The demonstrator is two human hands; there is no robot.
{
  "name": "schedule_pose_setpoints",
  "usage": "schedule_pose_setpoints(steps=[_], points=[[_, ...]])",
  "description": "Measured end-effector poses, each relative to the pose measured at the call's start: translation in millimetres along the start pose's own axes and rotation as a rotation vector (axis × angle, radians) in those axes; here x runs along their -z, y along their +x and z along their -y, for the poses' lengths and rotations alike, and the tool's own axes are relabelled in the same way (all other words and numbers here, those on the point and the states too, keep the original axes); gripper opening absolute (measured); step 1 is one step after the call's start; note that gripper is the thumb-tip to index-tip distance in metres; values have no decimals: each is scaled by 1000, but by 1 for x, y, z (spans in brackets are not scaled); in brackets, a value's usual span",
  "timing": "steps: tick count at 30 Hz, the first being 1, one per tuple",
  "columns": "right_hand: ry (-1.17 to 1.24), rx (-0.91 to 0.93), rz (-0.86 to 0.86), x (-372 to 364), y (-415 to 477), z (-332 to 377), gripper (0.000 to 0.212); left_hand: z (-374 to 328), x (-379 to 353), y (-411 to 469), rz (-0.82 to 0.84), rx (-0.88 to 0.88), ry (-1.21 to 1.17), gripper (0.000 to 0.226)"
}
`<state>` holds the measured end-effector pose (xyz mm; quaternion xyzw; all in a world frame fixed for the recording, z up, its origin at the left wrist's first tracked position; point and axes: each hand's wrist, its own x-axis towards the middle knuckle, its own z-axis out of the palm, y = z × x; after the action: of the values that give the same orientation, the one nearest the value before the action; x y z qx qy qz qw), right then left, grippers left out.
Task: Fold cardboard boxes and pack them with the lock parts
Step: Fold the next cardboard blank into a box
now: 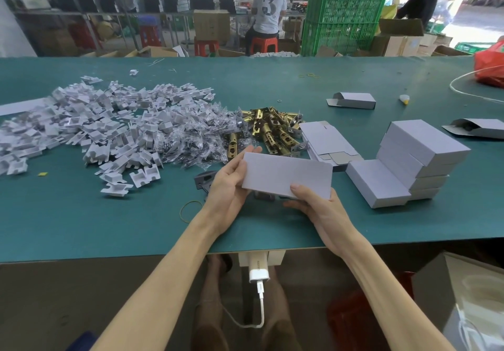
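I hold a closed white cardboard box (pixel 286 174) above the green table (pixel 109 222), near its front edge. My left hand (pixel 231 184) grips the box's left end and my right hand (pixel 313 206) grips its lower right corner, thumb on top. Behind the box lies a pile of brass lock latches (pixel 272 129). Flat unfolded box blanks (pixel 324 140) lie right of the latches. A stack of finished white boxes (pixel 409 159) stands at the right. Dark metal plates (pixel 203 181) lie on the table under my left hand.
A large heap of white paper inserts (pixel 95 127) and small plastic bags of parts (pixel 196 138) covers the table's left half. Two open-ended boxes (pixel 353 100) (pixel 480 128) lie farther right. A red bag (pixel 489 64) sits at the far right. People work beyond the table.
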<state>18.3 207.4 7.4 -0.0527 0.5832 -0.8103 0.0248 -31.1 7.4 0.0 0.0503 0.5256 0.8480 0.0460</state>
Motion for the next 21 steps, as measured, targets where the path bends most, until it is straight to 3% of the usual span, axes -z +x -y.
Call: schedule_pose_setpoints(steps=[4,10,15,21], points=[[15,2,3,0,0,0,33,-3,-1,-2,21,-18,-45,58],[49,2,9,2,1,1,32,-3,-5,-5,26,-36,26,47],[63,-4,1,3,1,1,33,-2,-10,-8,34,-31,109,52],[32,-21,-52,0,1,1,43,0,-7,-8,90,26,124,39]])
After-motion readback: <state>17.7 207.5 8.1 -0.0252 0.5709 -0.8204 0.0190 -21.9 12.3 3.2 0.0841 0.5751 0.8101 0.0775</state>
